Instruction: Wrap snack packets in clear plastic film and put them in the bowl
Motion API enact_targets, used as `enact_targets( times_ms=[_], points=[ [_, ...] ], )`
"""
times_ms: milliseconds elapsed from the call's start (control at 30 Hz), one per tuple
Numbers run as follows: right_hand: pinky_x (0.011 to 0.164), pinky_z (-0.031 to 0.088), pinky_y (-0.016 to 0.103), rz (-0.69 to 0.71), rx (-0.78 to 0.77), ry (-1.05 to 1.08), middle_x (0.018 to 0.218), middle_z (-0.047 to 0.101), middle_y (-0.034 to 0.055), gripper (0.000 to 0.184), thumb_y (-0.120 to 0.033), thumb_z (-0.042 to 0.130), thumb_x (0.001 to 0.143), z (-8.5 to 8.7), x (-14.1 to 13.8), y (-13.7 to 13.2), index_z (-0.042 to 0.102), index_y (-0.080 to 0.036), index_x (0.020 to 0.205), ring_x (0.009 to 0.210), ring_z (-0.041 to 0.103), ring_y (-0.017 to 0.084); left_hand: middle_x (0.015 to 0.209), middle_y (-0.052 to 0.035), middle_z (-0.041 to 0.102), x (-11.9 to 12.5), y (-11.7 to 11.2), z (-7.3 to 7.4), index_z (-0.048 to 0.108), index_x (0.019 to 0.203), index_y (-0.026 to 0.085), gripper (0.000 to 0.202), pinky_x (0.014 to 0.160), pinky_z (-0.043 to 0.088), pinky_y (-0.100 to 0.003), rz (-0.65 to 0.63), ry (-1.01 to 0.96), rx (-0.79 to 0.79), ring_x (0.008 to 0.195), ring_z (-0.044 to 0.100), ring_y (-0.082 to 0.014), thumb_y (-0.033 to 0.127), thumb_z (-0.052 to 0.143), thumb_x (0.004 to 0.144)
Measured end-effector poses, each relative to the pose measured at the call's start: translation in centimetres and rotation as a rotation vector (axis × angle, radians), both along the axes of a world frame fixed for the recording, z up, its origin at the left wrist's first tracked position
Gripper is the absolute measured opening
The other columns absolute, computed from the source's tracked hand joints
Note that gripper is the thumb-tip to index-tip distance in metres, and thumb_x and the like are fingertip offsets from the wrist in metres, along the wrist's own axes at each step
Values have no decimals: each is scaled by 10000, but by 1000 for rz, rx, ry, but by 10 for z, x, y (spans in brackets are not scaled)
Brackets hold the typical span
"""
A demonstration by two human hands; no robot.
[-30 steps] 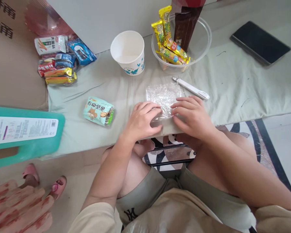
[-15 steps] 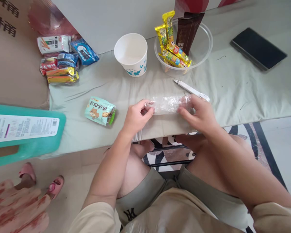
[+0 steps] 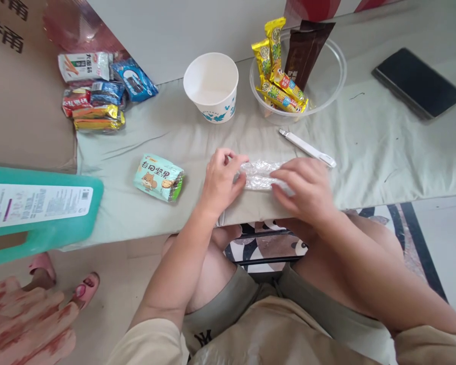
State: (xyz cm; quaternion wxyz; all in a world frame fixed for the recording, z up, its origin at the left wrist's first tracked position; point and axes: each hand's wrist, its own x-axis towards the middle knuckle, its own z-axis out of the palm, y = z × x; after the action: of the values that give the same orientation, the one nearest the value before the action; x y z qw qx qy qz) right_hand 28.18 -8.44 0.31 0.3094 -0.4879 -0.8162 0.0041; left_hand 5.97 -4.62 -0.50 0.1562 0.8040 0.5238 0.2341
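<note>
A crinkled strip of clear plastic wrap (image 3: pixel 261 175) lies near the table's front edge between my hands. My left hand (image 3: pixel 223 178) is at its left end, with thumb and fingers curled around it. Over the right end is my right hand (image 3: pixel 307 187), thumb below and fingers above, slightly blurred and covering that part of the plastic. Just beyond my right hand lies a white utility knife (image 3: pixel 307 148), tip pointing to the back left. To the left of my left hand sits a mint-green snack packet (image 3: pixel 158 177) with a squirrel picture.
Behind stand a white paper cup (image 3: pixel 212 86) and a clear plastic bowl (image 3: pixel 336 96) holding yellow-wrapped snacks and a brown packet. A dark phone (image 3: pixel 420 81) rests at right. Several snack packets (image 3: pixel 93 94) and a teal jug (image 3: pixel 61 223) are at left. Another person's feet (image 3: pixel 85 291) show below.
The plastic has come nearer the table's front edge and looks more creased. My right hand has shifted inward along it, and my left thumb and forefinger are further apart. The view has shifted slightly.
</note>
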Motion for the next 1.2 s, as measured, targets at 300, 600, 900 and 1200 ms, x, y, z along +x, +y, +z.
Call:
enact_targets(
  times_ms=[300, 600, 900, 1200],
  points=[
    [1002, 344, 487, 118, -283, -188, 1294, 688, 124, 536, -557, 763, 817, 2, -12, -19, 667, -183, 1188, 1163, 608, 330, 1144, -109, 587, -4, 2, 0, 694, 883, 210, 190, 995, 472, -480, 310, -14, 12, 1065, 592, -286, 62, 618, 791],
    [766, 425, 364, 463, -344, 27, 845, 720, 36, 119, -112, 565, 930, 22, -12, -46, 602, -194, 852, 786, 643, 182, 943, -46, 610, -13, 7, 11, 649, 813, 246, 71, 866, 484, -369, 358, -556, -8, 897, 582, -210, 184, 619, 800],
    [592, 482, 288, -76, -851, 1214, 767, 627, -11, 255, -492, 615, 924, 19, -24, -27, 579, -242, 890, 661, 591, 151, 897, -89, 751, 16, -15, 24, 737, 891, 205, 581, 792, 562, -378, -264, -996, -1073, 879, 714, -253, 755, 739, 707],
    [463, 305, 253, -23, -918, 1018, 529, 465, -85, 218, -395, 625, 891, 17, -21, -3, 604, -249, 1051, 467, 405, 115, 574, 42, 577, 10, -6, 23, 744, 999, 207, 274, 495, 406, -245, -27, -857, -747, 494, 490, -98, 394, 748, 797]
  ],
)
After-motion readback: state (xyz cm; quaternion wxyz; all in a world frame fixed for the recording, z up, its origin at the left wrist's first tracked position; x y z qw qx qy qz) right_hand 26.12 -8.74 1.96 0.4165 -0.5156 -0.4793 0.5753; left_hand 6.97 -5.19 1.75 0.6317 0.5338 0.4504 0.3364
